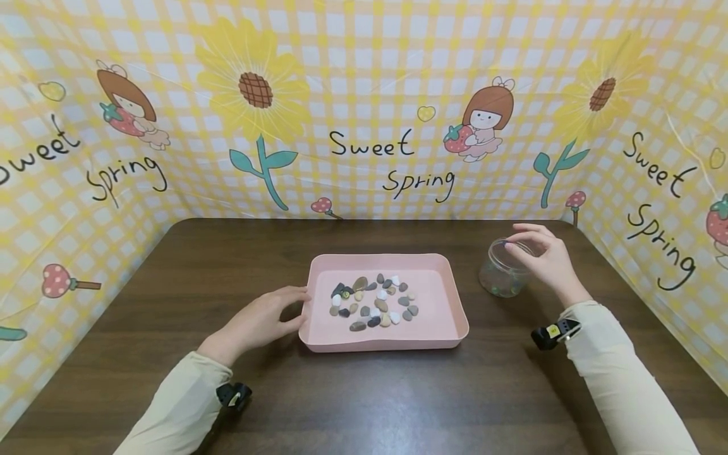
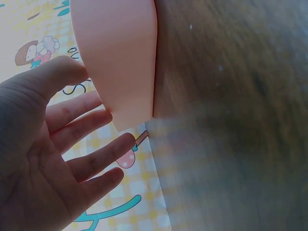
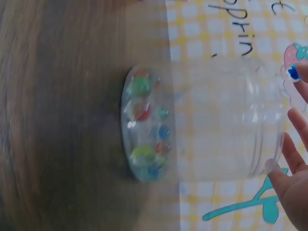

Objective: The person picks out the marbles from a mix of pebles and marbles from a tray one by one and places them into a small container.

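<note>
My right hand (image 1: pixel 547 260) is over the mouth of a clear round jar (image 1: pixel 500 275), pinching a blue-and-white marble (image 3: pixel 292 72) between thumb and finger. In the right wrist view, its other fingers spread beside the jar's rim. Several coloured glass marbles (image 3: pixel 141 87) lie on the bottom of the jar. At the left end of a shallow pink tray (image 1: pixel 436 309), my left hand (image 1: pixel 256 319) touches the rim with loosely extended fingers. Inside the tray, grey, brown, black and white pebbles (image 1: pixel 381 306) are scattered, mostly left of its middle. Among them sits a small dark yellowish marble (image 1: pixel 345 294).
Both tray and jar stand on a dark wooden table (image 1: pixel 364 398), the jar to the right of the tray. A yellow checked cloth (image 1: pixel 364 82) with printed sunflowers and lettering hangs at the back and both sides. Each wrist wears a small black camera (image 1: pixel 234 395).
</note>
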A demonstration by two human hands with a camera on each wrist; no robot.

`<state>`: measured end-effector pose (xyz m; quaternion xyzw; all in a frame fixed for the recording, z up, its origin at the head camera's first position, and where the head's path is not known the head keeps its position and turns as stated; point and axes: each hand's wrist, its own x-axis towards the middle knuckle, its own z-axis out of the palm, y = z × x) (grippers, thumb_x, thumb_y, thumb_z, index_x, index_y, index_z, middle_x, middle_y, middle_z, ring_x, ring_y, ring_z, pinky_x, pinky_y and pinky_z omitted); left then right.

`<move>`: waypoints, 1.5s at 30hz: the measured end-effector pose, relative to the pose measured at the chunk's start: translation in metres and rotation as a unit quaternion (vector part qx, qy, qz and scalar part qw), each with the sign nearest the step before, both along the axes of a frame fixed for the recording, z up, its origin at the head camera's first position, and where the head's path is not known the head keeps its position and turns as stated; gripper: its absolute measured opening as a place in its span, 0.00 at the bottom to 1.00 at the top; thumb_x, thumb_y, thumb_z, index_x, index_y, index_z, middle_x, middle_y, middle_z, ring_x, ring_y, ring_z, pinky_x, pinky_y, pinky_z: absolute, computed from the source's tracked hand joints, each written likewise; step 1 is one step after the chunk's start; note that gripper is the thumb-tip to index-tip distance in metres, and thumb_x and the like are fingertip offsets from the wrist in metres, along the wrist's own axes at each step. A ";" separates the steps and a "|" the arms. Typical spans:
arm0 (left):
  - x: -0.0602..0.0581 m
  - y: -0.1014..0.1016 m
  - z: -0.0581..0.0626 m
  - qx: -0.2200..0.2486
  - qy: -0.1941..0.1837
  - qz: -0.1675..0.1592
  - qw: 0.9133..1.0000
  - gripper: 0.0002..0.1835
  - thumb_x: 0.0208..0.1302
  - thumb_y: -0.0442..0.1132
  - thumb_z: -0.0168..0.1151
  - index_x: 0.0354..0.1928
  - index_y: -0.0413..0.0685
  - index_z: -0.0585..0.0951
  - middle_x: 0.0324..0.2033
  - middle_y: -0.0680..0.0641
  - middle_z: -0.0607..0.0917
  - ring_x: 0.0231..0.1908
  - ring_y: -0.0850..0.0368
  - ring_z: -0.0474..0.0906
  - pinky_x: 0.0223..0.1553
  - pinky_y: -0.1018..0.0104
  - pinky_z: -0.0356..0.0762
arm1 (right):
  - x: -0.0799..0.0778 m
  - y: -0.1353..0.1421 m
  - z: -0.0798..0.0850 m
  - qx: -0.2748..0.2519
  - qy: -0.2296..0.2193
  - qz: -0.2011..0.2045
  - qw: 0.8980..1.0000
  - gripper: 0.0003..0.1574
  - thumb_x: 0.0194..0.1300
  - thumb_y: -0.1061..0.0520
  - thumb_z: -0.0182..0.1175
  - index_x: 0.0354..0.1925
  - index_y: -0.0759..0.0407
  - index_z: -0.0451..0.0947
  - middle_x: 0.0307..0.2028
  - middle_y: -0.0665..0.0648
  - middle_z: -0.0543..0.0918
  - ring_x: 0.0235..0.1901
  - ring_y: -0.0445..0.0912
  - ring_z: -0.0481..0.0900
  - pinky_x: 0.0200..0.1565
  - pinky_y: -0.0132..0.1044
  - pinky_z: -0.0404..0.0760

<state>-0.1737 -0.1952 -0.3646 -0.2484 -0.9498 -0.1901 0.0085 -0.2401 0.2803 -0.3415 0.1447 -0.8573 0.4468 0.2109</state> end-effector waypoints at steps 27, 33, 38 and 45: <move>0.001 0.001 0.000 0.001 -0.005 0.002 1.000 0.21 0.61 0.41 0.60 0.54 0.39 0.77 0.57 0.39 0.77 0.57 0.43 0.75 0.58 0.47 0.72 | -0.019 0.029 -0.023 0.057 -0.053 -0.099 0.992 0.17 0.61 0.56 0.60 0.42 0.70 0.80 0.53 0.69 0.76 0.33 0.14 0.64 0.37 0.11 0.66; 0.001 0.000 0.001 0.000 0.000 0.000 1.000 0.20 0.61 0.41 0.60 0.54 0.39 0.77 0.57 0.39 0.77 0.57 0.44 0.75 0.58 0.48 0.72 | -0.016 0.026 -0.019 0.050 -0.053 -0.113 0.991 0.17 0.62 0.56 0.59 0.43 0.69 0.79 0.52 0.69 0.76 0.32 0.15 0.65 0.37 0.10 0.66; 0.002 0.000 0.002 0.000 0.004 0.000 1.000 0.20 0.61 0.40 0.60 0.54 0.39 0.77 0.57 0.39 0.78 0.57 0.44 0.75 0.58 0.48 0.72 | -0.016 0.017 -0.011 0.055 -0.030 -0.105 0.992 0.16 0.62 0.56 0.59 0.42 0.68 0.80 0.52 0.66 0.77 0.37 0.18 0.65 0.42 0.16 0.69; 0.002 -0.001 0.003 -0.001 0.005 -0.002 1.000 0.19 0.61 0.39 0.60 0.54 0.40 0.77 0.56 0.39 0.78 0.57 0.44 0.75 0.57 0.48 0.72 | -0.015 -0.010 0.010 0.054 -0.017 -0.059 0.997 0.16 0.62 0.56 0.60 0.41 0.68 0.80 0.53 0.64 0.76 0.48 0.29 0.68 0.53 0.29 0.75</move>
